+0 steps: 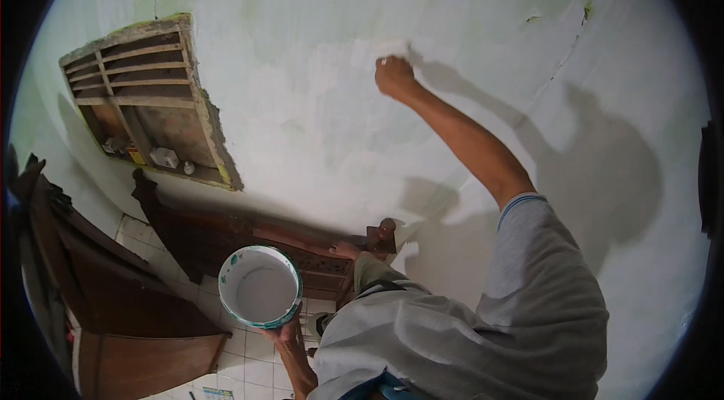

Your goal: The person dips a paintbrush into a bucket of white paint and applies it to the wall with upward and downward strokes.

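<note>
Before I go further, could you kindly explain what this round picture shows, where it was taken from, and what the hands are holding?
There is no machine here: a person works with bare hands. The single picture comes from a wide fisheye camera on their head, looking down, so straight edges bend near the rim. The right hand is raised against the pale wall, closed around something too small to make out, perhaps a brush. The left hand holds a bucket of white paint from below. On the left, a wooden vent is set in the wall, with small items on its sill. Below stands dark carved wooden furniture on a white tiled floor.
</note>
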Available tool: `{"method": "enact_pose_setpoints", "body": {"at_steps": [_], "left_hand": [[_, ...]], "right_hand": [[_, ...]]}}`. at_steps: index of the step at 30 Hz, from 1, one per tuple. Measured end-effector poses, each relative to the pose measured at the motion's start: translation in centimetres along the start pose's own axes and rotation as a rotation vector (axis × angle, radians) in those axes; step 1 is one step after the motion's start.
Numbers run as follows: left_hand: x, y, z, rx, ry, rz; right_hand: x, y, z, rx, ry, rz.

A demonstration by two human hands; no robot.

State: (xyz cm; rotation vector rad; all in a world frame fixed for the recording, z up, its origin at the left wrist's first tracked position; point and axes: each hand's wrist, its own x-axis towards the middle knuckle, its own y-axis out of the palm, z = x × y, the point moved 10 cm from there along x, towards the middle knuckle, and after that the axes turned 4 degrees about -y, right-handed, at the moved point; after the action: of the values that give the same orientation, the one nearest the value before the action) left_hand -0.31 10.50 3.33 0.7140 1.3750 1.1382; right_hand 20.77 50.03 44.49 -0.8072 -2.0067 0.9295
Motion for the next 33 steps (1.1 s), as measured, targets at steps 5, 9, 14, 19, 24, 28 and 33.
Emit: {"method": "enact_pose_setpoints", "body": {"at_steps": [5,9,14,19,24,28,33], "left_hand": [[0.3,0.3,0.0,0.070,-0.026,0.024],[0.0,1.1,0.2,0.078,-0.020,0.054],[-0.3,2.1,2.0,0.028,-0.075,0.030],[0.1,1.3,1.2,-0.008,-0.046,-0.007],[0.1,0.2,0.6,0.029,-0.051,0.031],[0.4,1.7,1.3,0.093,-0.084,0.109],[-0.8,3.9,2.0,0.107,-0.093,0.140]], "right_hand": [[1.2,-1.8,-3.9,0.253,0.130,0.233],[5.9,-12.1,-10.7,0.369,0.132,0.160],[6.1,-19.8,-19.3,0.007,0.391,-0.396],[2.3,-8.2,-8.2,-0.134,0.028,-0.501],[-1.3,2.7,0.2,0.210,0.106,0.327],[5.2,-0.5,-3.9,0.286,0.124,0.215],[10.3,-15.2,-5.8,0.412,0.140,0.210]]}}
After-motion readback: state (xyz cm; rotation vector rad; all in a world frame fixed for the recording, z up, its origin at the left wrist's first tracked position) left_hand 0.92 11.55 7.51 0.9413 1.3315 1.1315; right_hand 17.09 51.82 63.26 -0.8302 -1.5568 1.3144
